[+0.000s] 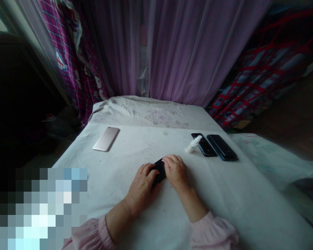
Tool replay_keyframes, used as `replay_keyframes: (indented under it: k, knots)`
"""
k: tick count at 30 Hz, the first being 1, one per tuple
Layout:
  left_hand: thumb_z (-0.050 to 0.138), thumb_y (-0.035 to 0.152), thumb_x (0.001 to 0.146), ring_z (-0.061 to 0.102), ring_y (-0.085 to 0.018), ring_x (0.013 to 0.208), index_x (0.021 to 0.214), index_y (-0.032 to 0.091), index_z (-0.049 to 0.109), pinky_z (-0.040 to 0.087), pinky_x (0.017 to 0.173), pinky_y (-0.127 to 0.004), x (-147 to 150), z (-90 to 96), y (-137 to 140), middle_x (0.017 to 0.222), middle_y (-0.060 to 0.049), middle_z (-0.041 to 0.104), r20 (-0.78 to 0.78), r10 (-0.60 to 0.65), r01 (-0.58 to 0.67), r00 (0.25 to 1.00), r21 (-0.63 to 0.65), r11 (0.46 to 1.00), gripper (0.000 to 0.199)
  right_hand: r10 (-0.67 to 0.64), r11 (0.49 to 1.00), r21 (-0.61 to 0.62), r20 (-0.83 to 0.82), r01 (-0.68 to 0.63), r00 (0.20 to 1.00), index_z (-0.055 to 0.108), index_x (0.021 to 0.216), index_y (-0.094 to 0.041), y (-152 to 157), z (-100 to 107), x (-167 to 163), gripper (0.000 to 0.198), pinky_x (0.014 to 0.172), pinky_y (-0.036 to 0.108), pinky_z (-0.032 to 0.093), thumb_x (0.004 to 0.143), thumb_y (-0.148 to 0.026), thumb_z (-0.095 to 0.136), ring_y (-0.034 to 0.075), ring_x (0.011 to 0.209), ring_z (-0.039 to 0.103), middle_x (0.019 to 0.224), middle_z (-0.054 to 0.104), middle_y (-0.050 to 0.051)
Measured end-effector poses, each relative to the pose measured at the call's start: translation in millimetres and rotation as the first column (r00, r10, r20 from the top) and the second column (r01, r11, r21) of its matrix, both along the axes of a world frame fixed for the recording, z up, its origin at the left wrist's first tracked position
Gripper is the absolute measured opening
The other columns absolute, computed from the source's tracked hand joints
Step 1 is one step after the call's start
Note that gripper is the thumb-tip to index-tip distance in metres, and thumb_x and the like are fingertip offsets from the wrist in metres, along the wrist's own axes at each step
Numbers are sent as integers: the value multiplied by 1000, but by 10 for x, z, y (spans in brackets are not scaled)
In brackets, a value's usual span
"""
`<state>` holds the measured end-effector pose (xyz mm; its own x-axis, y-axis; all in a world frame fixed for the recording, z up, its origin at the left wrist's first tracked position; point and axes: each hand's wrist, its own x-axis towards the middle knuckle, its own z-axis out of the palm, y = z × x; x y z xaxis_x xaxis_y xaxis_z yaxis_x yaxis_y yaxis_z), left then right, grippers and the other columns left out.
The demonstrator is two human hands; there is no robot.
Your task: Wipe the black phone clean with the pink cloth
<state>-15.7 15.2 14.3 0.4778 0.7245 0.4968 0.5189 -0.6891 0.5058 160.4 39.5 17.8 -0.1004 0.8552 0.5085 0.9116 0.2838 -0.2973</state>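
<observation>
A black smartphone [159, 170] lies tilted between both hands, low over the white cloth. My left hand [144, 182] grips its left side, the thumb across the dark face and the fingers curled around the edge. On its right end, my right hand [175, 171] has its fingers bent over the upper corner. Much of the phone is hidden by my fingers. To the right of my right hand stands a small white spray bottle [192, 146]. Behind that bottle rests another dark phone [205, 146].
A stack of dark phones [222, 147] lies at the table's right side. A rose-gold phone [106, 139] rests face down at the left. White cloth [135, 139] covers the table, with purple curtains [177, 52] behind. A pale plastic sheet [266, 156] hangs at the right. The lower left is pixelated.
</observation>
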Motion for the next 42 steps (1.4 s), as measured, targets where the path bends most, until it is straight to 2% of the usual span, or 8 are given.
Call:
replay_keyframes:
  k: [5,14,22,29,32,37,42]
  knots:
    - [59,16,86,54,-24,109,109,21,53,50,94,-44,2,-29,26,118,-11,55,12,-41,41,999,-10,999,24,116,993,-23,-50,-117,992,72,91,-21,-35,34,-119,28,80,31,47,86,-7,48,21,87,58,91,69,6]
    - [58,12,83,56,-24,109,107,22,54,51,92,-43,-14,28,8,117,-9,55,8,-31,31,999,-54,998,27,-53,997,46,-37,55,998,73,88,-19,84,-72,140,26,78,31,46,85,-9,50,21,84,58,89,69,7]
    - [58,15,86,55,-23,108,108,23,54,50,93,-43,-1,-12,32,117,-9,56,25,-46,47,999,-22,999,25,77,997,-7,-19,-77,997,72,91,-21,8,-8,-91,26,79,30,46,85,-7,51,20,87,57,91,69,6]
    - [58,13,82,55,-25,109,105,23,54,51,92,-44,-12,22,24,116,-9,55,-11,-35,34,999,-59,998,25,-100,994,44,-36,101,994,73,89,-20,110,-86,134,28,77,30,45,86,-8,48,20,84,57,90,69,7]
    - [57,13,83,54,-24,108,106,22,53,50,93,-44,-14,14,26,117,-9,54,7,-45,45,999,-29,999,25,-84,995,43,-24,85,996,73,89,-20,95,-76,89,27,77,31,45,86,-9,49,21,84,57,90,69,7]
    - [57,14,86,54,-24,108,109,22,52,50,93,-44,-15,-13,40,117,-9,54,18,-65,65,998,-11,998,25,55,998,-6,-19,-55,998,72,92,-21,56,-24,-62,27,80,30,46,86,-7,50,20,87,57,92,69,6]
    - [57,14,84,54,-24,109,107,21,54,50,93,-43,-18,3,46,116,-10,55,6,-67,67,998,-13,998,23,-59,998,-5,-18,59,998,72,92,-20,110,-53,47,25,79,31,45,86,-9,51,21,86,57,93,70,7]
